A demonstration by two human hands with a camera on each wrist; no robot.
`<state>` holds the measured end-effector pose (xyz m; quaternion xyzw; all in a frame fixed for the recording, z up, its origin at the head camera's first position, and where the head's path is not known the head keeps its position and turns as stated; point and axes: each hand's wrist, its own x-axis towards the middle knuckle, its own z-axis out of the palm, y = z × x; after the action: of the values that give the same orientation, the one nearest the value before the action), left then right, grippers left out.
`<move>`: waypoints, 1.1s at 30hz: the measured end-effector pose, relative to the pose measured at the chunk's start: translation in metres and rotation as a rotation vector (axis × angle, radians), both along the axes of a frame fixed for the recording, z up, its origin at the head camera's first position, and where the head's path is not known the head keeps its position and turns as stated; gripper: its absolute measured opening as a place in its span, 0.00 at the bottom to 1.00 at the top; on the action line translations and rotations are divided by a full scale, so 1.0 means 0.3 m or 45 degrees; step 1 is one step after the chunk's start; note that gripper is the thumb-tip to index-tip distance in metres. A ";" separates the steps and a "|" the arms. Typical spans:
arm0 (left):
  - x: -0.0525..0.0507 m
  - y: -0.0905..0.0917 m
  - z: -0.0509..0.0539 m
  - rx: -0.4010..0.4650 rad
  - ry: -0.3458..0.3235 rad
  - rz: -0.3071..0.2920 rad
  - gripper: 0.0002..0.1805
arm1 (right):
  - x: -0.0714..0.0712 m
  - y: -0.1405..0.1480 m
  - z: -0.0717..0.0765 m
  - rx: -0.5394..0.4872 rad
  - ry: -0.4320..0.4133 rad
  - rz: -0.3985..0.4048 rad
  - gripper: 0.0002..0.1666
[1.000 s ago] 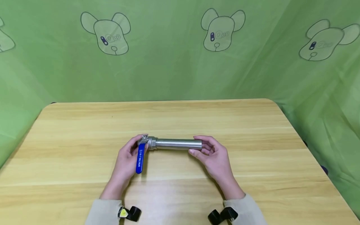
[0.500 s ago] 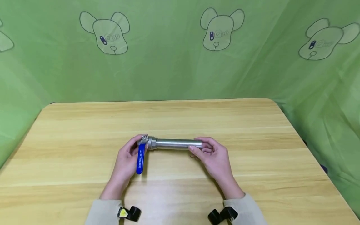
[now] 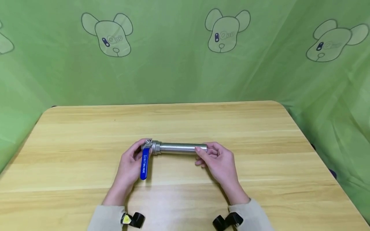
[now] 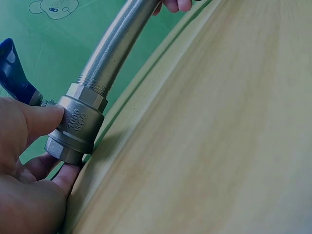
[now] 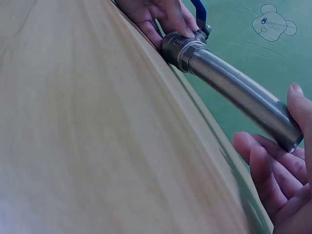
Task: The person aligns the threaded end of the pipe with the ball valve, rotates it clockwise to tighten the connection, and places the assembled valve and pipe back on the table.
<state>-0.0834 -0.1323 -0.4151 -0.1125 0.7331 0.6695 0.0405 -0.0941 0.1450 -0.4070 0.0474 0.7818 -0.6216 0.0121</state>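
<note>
A metal ball valve (image 4: 78, 122) with a blue lever handle (image 3: 144, 163) is joined to a straight steel pipe (image 3: 179, 148); a few threads show at the joint in the left wrist view. My left hand (image 3: 130, 165) grips the valve body, thumb on its side and fingers curled beneath. The lever points toward me. At the pipe's free right end, my right hand (image 3: 221, 163) holds the pipe with the thumb on its near side and fingers behind and below it. In the right wrist view the pipe's end (image 5: 291, 141) sits between thumb and fingers.
The pipe and valve are held over a light wooden table (image 3: 185, 122). Green cloth (image 3: 167, 70) with printed bear heads hangs behind the table and along its sides. Each wrist carries a small black camera (image 3: 138, 220) near the grey sleeve.
My right thumb has moved up onto the pipe's near side, and the right fingers have shifted round beneath it. The left hand and valve have stayed nearly still.
</note>
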 end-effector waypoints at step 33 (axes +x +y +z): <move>0.003 -0.013 0.002 0.017 0.004 -0.024 0.25 | 0.011 0.002 -0.012 0.110 0.474 0.084 0.29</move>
<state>-0.0826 -0.1361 -0.4145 -0.1044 0.7299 0.6740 0.0464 -0.0909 0.1456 -0.4106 -0.0934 0.7977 -0.5847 -0.1144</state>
